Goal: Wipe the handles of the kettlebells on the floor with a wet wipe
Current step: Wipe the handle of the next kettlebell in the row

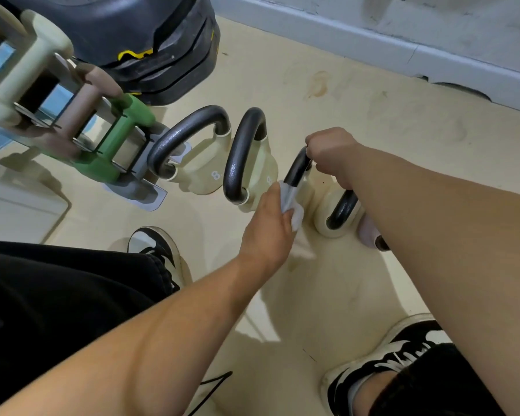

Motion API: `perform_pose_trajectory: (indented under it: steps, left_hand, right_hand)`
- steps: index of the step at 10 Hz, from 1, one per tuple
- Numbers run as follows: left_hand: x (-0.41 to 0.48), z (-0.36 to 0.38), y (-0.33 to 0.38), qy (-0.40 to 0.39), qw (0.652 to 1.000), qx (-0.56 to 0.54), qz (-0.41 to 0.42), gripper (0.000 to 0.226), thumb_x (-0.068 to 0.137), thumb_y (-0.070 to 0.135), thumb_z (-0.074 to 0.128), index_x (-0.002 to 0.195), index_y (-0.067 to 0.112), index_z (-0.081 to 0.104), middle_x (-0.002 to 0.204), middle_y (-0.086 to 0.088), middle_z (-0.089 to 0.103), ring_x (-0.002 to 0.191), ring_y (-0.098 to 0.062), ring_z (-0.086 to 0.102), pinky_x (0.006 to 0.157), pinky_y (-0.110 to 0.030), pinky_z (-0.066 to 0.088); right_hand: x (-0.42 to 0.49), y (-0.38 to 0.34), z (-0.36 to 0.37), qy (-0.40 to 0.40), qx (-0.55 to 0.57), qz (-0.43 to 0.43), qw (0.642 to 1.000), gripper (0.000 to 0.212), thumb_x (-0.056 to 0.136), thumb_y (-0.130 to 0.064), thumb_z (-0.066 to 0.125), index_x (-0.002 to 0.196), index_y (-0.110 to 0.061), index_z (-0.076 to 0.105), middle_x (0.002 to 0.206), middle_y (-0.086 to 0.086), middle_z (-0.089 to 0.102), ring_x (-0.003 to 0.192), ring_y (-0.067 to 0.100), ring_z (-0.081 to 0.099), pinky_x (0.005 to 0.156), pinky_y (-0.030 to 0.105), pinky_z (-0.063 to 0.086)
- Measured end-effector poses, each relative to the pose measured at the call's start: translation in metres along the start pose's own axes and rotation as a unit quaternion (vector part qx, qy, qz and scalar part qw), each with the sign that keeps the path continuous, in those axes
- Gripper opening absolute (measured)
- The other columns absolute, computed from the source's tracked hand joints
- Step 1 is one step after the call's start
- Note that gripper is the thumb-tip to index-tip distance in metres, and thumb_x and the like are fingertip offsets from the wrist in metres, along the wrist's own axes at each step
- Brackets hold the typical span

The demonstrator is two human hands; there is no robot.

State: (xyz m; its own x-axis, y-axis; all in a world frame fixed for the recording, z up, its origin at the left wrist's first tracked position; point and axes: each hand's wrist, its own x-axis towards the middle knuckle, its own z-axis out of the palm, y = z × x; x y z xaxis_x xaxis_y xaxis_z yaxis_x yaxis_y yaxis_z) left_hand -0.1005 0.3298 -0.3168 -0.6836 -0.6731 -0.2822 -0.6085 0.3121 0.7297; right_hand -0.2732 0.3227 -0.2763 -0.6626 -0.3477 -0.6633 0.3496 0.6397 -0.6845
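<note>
Several cream kettlebells with dark grey handles stand in a row on the floor. My right hand (332,154) grips the top of the third kettlebell's handle (297,171). My left hand (270,232) presses a white wet wipe (291,205) around the lower near end of that same handle. To the left stand the first kettlebell handle (189,130) and the second kettlebell handle (243,151), both untouched. A fourth kettlebell handle (342,210) shows under my right forearm, partly hidden.
A rack of dumbbells, with a green dumbbell (117,145) at its end, stands at the left. Black weight plates (162,55) are stacked behind it. A grey skirting board (373,43) runs along the back wall. My shoes (156,247) rest on the beige floor.
</note>
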Motion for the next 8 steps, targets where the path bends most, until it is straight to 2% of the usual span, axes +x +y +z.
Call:
perform_pose_trajectory:
  steps: [1,2,3,4,5,6,7,8]
  left_hand:
    - [0.019,0.0,0.015,0.013,0.999,0.038,-0.01,0.018,0.101,0.026,0.041,0.118,0.026,0.046,0.099,0.017,0.058,0.089,-0.017,0.057,0.072,-0.036,0.042]
    - [0.047,0.001,0.027,-0.011,0.989,0.148,0.002,0.027,0.101,0.024,0.044,0.126,0.015,0.045,0.108,0.0,0.058,0.092,-0.025,0.057,0.076,-0.036,0.043]
    - [0.091,0.01,0.047,-0.052,0.954,0.293,-0.021,0.032,0.096,0.011,0.05,0.125,0.003,0.041,0.1,-0.01,0.054,0.083,-0.028,0.051,0.071,-0.036,0.041]
    - [0.119,0.014,0.063,-0.097,0.926,0.365,-0.005,0.028,0.097,0.01,0.048,0.124,0.006,0.047,0.106,-0.009,0.057,0.086,-0.026,0.05,0.075,-0.035,0.041]
    - [0.153,0.016,0.084,-0.194,0.856,0.478,0.013,0.026,0.101,0.01,0.048,0.126,0.013,0.058,0.109,-0.007,0.058,0.099,-0.027,0.055,0.094,-0.034,0.047]
    - [0.165,0.019,0.086,-0.213,0.832,0.511,0.027,0.024,0.098,0.008,0.051,0.121,0.013,0.059,0.096,-0.005,0.056,0.094,-0.028,0.057,0.093,-0.038,0.052]
    - [0.154,0.018,0.085,-0.196,0.834,0.514,0.043,0.016,0.094,0.004,0.051,0.104,0.016,0.054,0.08,-0.004,0.048,0.082,-0.026,0.055,0.073,-0.035,0.048]
    - [0.137,0.013,0.067,-0.146,0.896,0.416,0.049,0.022,0.092,0.003,0.047,0.109,0.016,0.052,0.084,-0.005,0.053,0.078,-0.026,0.057,0.066,-0.036,0.047]
  right_hand:
    - [0.021,0.008,-0.016,0.013,0.101,-0.003,0.995,0.011,0.074,-0.005,0.055,0.074,-0.015,0.052,0.072,0.013,0.051,0.073,0.026,0.062,0.067,0.037,0.046]
    - [0.025,0.004,-0.024,0.036,0.112,-0.004,0.993,0.013,0.069,-0.007,0.051,0.08,-0.012,0.055,0.074,0.015,0.053,0.064,0.029,0.065,0.063,0.037,0.047]
    - [0.025,0.0,-0.022,0.06,0.171,-0.01,0.983,0.007,0.069,-0.011,0.05,0.065,-0.012,0.044,0.072,0.012,0.052,0.069,0.033,0.057,0.066,0.038,0.048]
    - [0.018,-0.005,-0.018,0.045,0.143,-0.023,0.988,0.01,0.073,-0.011,0.05,0.066,-0.015,0.045,0.064,0.009,0.045,0.076,0.037,0.057,0.068,0.036,0.043]
    - [0.012,-0.006,-0.025,0.09,0.055,-0.013,0.994,0.018,0.098,-0.01,0.048,0.115,-0.011,0.055,0.08,0.006,0.044,0.098,0.029,0.058,0.076,0.027,0.043]
    - [0.017,0.0,-0.028,0.042,0.146,-0.013,0.988,0.021,0.106,-0.03,0.041,0.111,-0.015,0.055,0.083,-0.004,0.044,0.078,0.009,0.052,0.06,0.019,0.04]
    - [0.023,0.008,-0.024,0.007,0.167,0.035,0.985,0.039,0.108,-0.041,0.026,0.074,-0.025,0.033,0.075,-0.006,0.035,0.061,0.008,0.035,0.057,0.024,0.033]
    - [0.028,0.009,-0.015,-0.004,0.191,0.053,0.98,0.038,0.105,-0.046,0.028,0.074,-0.024,0.034,0.077,-0.004,0.039,0.062,0.012,0.038,0.059,0.028,0.035]
